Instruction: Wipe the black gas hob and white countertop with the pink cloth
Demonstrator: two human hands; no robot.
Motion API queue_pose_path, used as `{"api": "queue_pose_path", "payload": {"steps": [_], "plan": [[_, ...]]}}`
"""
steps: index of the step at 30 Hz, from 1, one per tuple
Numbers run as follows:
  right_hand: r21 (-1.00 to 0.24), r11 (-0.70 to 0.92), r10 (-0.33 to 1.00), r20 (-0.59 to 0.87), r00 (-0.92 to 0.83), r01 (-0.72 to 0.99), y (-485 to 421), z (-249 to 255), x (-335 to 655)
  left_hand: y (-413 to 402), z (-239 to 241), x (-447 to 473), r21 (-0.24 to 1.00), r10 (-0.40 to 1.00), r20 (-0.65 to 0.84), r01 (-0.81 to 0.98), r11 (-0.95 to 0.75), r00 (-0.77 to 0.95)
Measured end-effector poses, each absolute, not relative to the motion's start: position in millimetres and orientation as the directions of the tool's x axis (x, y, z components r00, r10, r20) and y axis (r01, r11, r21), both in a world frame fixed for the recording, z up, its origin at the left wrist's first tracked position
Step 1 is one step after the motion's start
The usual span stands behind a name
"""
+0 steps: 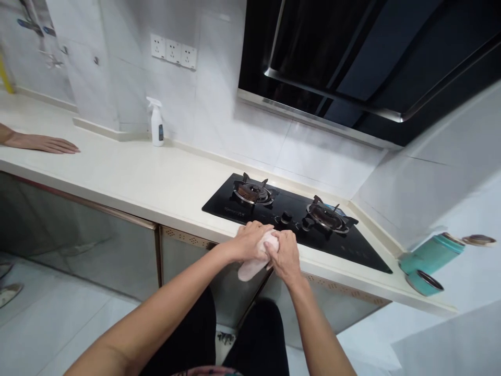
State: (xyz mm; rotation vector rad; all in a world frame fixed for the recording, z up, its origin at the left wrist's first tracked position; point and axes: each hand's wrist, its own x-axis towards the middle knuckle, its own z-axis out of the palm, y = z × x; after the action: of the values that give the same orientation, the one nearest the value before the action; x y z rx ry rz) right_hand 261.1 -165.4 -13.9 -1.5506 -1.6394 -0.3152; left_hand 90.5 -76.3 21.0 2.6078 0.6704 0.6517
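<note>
A crumpled pale pinkish-white cloth (251, 268) is bunched between my hands, with one end hanging down below them. My left hand (249, 241) is closed around it from the left. From the other side my right hand (286, 255) grips the same cloth, thumb across its front. Both hands are close together just in front of the counter's edge, before the black gas cooktop (270, 213). Two burners, the left burner (253, 192) and the right burner (327, 216), carry dark pan supports. Some of the fingers are hidden behind the cloth.
A white spray bottle (157, 125) stands against the wall on the cream counter (148, 183). Another person's hand (43, 143) lies flat at far left. A teal canister (432, 254) and teal bowl (425, 283) sit at the right end. A black range hood (332, 57) overhangs the cooktop.
</note>
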Motion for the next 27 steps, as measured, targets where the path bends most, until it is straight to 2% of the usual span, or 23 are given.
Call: {"api": "queue_pose_path", "payload": {"steps": [3, 7, 10, 15, 19, 23, 27], "plan": [[-0.352, 0.219, 0.671, 0.731, 0.121, 0.91, -156.9, 3.1, 269.0, -56.7, 34.1, 56.6, 0.45, 0.569, 0.291, 0.415, -0.791, 0.769], [-0.363, 0.143, 0.587, 0.78, 0.216, 0.921, -140.9, 36.9, 264.8, -25.3, 41.1, 24.5, 0.537, 0.711, 0.408, 0.479, -0.694, 0.572], [-0.349, 0.069, 0.6, 0.763, 0.241, 0.934, -130.5, 51.8, 255.4, -13.0, 33.3, 20.4, 0.516, 0.762, 0.456, 0.561, -0.648, 0.46], [-0.279, 0.026, 0.798, 0.584, 0.148, 0.96, -113.0, 36.6, 233.8, -13.4, 16.5, 31.2, 0.449, 0.743, 0.508, 0.603, -0.66, 0.435], [-0.265, -0.002, 0.85, 0.507, 0.141, 0.964, -101.4, 18.9, 217.7, -4.5, 19.2, 36.2, 0.423, 0.732, 0.531, 0.615, -0.665, 0.427], [-0.239, 0.033, 0.851, 0.516, 0.098, 0.97, -111.0, 10.7, 222.1, 10.4, 22.3, 36.7, 0.419, 0.708, 0.538, 0.585, -0.695, 0.457], [-0.24, 0.046, 0.794, 0.597, 0.11, 0.97, -143.2, -1.6, 261.9, 12.7, 11.5, 33.7, 0.328, 0.662, 0.557, 0.6, -0.73, 0.501]]}}
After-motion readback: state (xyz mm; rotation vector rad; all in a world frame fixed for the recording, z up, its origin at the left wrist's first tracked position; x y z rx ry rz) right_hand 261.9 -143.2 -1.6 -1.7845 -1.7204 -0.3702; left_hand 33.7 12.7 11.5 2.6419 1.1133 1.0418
